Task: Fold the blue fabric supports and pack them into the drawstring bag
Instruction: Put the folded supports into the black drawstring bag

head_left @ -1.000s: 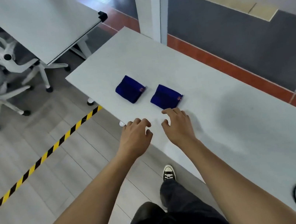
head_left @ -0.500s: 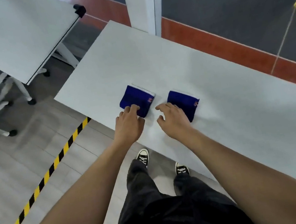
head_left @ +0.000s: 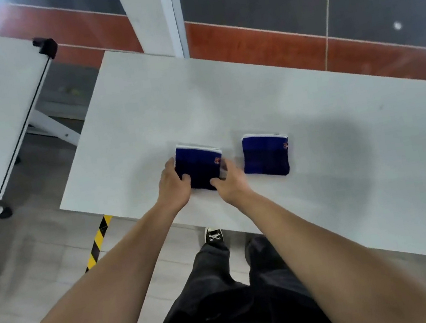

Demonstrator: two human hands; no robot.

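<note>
Both hands, left (head_left: 173, 186) and right (head_left: 230, 182), extended forward, fingers curled.

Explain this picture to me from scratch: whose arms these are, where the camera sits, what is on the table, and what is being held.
There is no machine here. A person wears a wide-angle camera on the head, so you look down along their own two bare arms. The left hand and right hand are closing on the two sides of the nearer blue fabric support, thumbs on top of it. It lies flat on the white table. A second blue support lies just to its right, untouched. Both carry a small red mark at one corner. Below the table edge you see the person's dark trousers and a sneaker. No drawstring bag shows.
</note>
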